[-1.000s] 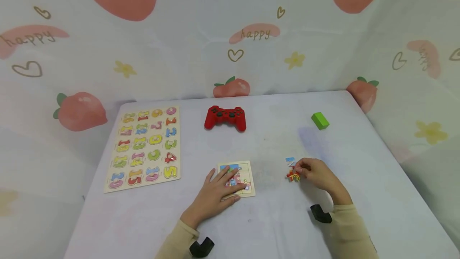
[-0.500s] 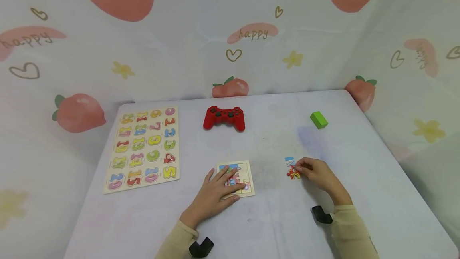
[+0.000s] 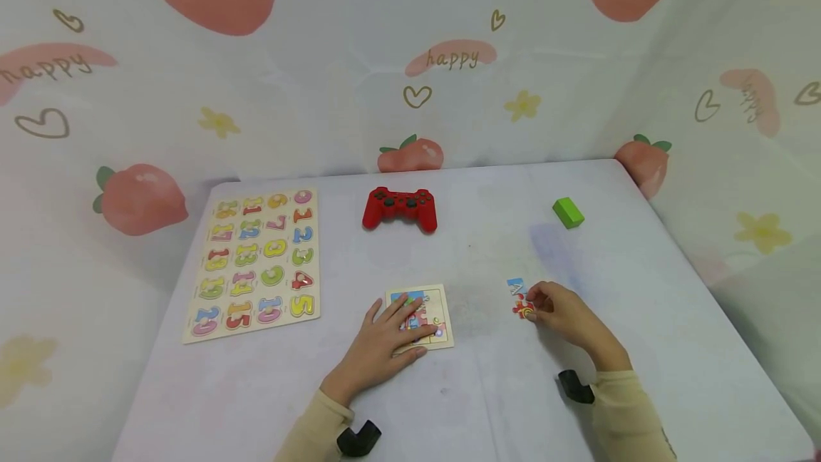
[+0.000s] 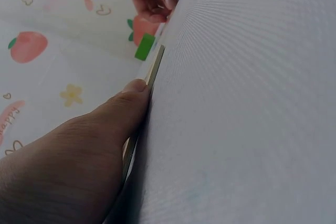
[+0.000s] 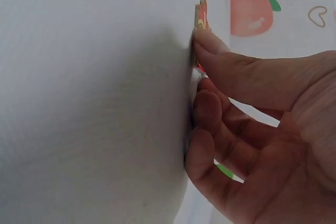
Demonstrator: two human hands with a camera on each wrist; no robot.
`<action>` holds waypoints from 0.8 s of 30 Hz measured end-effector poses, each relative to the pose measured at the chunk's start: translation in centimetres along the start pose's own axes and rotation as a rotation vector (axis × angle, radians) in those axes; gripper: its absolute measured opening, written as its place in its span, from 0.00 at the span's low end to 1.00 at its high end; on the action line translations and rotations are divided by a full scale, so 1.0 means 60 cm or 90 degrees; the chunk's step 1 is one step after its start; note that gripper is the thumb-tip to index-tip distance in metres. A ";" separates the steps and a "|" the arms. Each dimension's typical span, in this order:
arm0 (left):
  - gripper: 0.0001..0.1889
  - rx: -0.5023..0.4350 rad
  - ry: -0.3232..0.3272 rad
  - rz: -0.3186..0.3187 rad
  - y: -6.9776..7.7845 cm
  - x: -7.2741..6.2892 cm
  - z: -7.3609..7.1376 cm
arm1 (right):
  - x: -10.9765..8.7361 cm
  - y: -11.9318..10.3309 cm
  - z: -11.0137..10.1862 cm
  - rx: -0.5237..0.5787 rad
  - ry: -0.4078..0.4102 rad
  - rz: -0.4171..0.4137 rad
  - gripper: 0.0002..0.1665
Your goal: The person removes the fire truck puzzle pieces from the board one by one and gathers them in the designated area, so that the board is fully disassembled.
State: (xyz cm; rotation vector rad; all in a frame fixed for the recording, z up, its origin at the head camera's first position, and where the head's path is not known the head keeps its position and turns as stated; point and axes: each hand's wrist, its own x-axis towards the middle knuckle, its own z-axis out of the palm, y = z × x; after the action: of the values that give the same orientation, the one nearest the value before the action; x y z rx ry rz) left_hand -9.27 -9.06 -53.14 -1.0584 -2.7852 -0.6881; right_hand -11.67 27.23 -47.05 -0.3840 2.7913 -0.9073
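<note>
My left hand (image 3: 378, 349) lies with fingers spread over a small square wooden jigsaw board (image 3: 439, 297), covering part of its picture. In the left wrist view the thumb rests along the board's edge (image 4: 157, 65). To the right, my right hand (image 3: 569, 316) has its fingers curled with the thumb and fingertips at a red and yellow jigsaw piece (image 3: 521, 308) low on the table. The right wrist view shows the thumb on the edge of that piece (image 5: 200, 19). Just beyond it lies a blue and white jigsaw piece (image 3: 515, 286).
A large number puzzle board (image 3: 259, 262) lies at the left. Toward the back of the white-covered table are a red game controller (image 3: 400, 209) and, at the right, a green block (image 3: 568, 212). A printed cloth (image 3: 321, 91) hangs behind.
The red and yellow piece has turned and shifted slightly toward the blue piece. My right thumb now covers its near right part. The left hand stays on the board.
</note>
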 end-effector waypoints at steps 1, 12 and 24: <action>0.22 0.001 0.001 0.001 0.000 0.000 0.000 | -0.001 0.000 0.000 -0.002 0.001 -0.003 0.13; 0.23 -0.011 -0.026 -0.014 0.005 0.002 -0.009 | -0.006 0.000 -0.005 -0.003 -0.002 0.004 0.12; 0.26 -0.055 0.008 -0.051 0.008 0.003 -0.008 | 0.001 -0.115 0.062 -0.002 0.000 -0.049 0.13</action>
State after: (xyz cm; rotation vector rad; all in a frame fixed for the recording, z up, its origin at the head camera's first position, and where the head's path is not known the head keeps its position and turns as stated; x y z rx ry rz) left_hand -9.13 -8.85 -52.48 -0.9572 -2.8233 -0.8272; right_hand -9.52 19.75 -45.91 -0.4951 2.7956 -0.9189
